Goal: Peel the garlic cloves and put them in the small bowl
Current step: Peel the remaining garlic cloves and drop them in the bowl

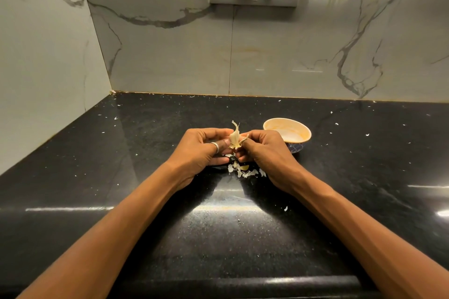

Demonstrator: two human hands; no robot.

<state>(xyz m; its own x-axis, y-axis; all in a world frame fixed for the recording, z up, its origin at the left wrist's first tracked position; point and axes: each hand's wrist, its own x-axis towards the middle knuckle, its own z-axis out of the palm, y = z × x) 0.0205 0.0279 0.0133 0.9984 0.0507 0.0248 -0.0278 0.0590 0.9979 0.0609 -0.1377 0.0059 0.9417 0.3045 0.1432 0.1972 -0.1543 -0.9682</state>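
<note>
We see both hands meeting above the black countertop, with one garlic clove pinched between them. The left hand, a ring on one finger, curls thumb and fingers round the clove's left side. The right hand nips it from the right with thumb and fingertips. A papery strip of skin stands up from the clove just above the grip, so the clove is only partly bared. Directly below the grip a small heap of pale peel scraps lies on the counter. There is a yellowish piece among them, and we cannot tell what it is. Just beyond the grip and to its right stands the small bowl, cream inside, its near edge hidden behind the right hand. We cannot make out whether it holds anything. White flecks dot the counter on every side of the grip.
</note>
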